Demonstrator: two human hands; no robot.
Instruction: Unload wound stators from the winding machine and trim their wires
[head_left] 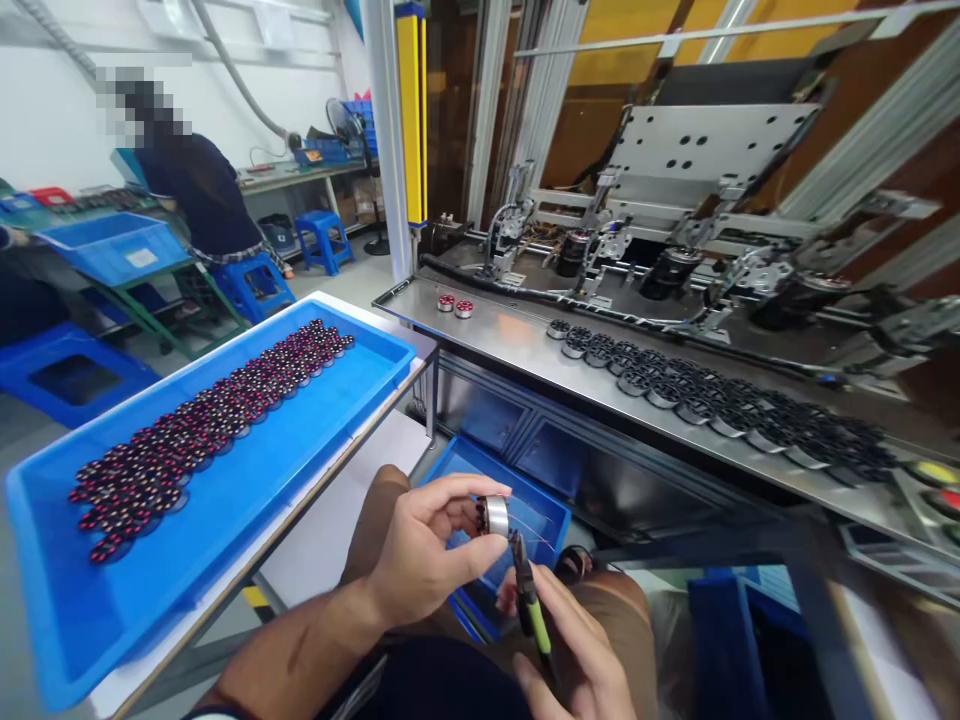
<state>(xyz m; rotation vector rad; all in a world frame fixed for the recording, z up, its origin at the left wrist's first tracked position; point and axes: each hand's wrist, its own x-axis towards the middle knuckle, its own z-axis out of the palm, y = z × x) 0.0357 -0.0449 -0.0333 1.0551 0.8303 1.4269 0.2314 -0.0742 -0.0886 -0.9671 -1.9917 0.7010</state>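
Note:
My left hand [431, 545] pinches a motor stator [496, 514], a short round part with a silver metal ring, between thumb and fingers. Thin wires trail off its right side. In my right hand [574, 635] is a pair of cutting pliers [535, 610] with green and black handles. Their jaws point up and sit close to the stator's lower right edge; whether they touch it or a wire I cannot tell. Below both hands, between my knees, lies a blue bin [551, 500].
On my left, a long blue tray [330, 425] holds many dark red-dotted stators [225, 405]. Rows of black stators [675, 385] and two red ones [455, 306] lie on the metal machine ledge [499, 330]. Behind it stand winding fixtures [600, 245]. A person [191, 185] sits at a far bench.

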